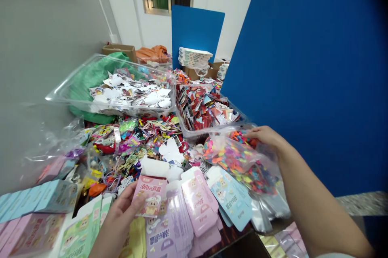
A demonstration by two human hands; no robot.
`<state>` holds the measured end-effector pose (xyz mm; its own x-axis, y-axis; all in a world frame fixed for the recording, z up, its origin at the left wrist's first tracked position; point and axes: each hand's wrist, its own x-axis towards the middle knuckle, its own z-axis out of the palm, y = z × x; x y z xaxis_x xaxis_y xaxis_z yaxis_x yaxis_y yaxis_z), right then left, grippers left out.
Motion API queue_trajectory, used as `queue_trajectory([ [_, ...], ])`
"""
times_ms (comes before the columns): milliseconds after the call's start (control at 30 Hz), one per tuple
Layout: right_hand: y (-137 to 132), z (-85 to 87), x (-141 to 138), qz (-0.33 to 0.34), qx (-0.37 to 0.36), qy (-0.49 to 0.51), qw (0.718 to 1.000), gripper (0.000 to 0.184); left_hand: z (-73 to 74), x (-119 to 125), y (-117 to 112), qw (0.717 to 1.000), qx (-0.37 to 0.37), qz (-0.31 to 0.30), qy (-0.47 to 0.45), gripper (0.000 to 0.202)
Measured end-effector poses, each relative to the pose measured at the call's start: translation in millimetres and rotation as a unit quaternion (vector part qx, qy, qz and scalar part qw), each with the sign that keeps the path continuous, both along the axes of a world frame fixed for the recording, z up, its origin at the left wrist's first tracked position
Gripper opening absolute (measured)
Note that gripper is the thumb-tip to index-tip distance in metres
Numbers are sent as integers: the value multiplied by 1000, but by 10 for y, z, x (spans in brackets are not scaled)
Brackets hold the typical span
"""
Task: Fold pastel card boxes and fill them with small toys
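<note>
My left hand (121, 209) holds a flat pink printed carton (150, 195) with a cartoon figure on it, low in the middle of the view. Around it lie stacks of flattened pink (198, 205), pale blue (230, 197) and lilac cartons (169, 225). My right hand (265, 136) grips the top of a clear plastic bag (236, 157) full of small multicoloured pieces. The bag rests against a pile of silver foil packets (269, 209). Part of the table under these things is hidden.
Two clear plastic tubs (110, 84) (209, 108) hold printed paper pieces behind a heap of mixed trinkets and cords (136, 140). Blue partition boards (303, 68) (194, 31) stand right and behind. A grey wall (45, 47) runs along the left; cardboard boxes (119, 51) stand at the back.
</note>
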<state>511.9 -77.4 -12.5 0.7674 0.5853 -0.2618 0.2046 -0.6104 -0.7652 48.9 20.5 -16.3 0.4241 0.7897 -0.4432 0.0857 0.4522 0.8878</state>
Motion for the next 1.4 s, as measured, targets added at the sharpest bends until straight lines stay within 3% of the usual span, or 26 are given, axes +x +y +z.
queue_trajectory([
  [200,-112,178,-49,-10,117,84,990,22,-23,53,14,1000,19,-15,-10,60],
  [300,-50,286,-247,2,180,117,977,23,-5,115,-5,999,46,-15,0,56],
  [400,123,374,-718,28,245,159,956,27,3,200,-60,997,78,-18,-14,48],
  [500,338,385,-1388,73,276,205,936,25,-10,286,-117,994,83,-48,-50,43],
  [600,506,319,-2008,180,283,208,919,23,-20,324,-147,992,76,-60,-82,42],
  [700,606,230,-2350,304,257,137,907,21,-14,292,-152,990,87,-53,-99,41],
  [833,645,210,-2414,374,227,37,899,19,-29,201,-137,989,107,-40,-95,39],
  [1067,621,275,-2441,477,189,-14,858,32,-119,171,-124,986,109,-46,-114,38],
  [1400,659,180,-2359,464,179,-22,867,26,-144,125,-148,986,57,-42,-149,42],
])
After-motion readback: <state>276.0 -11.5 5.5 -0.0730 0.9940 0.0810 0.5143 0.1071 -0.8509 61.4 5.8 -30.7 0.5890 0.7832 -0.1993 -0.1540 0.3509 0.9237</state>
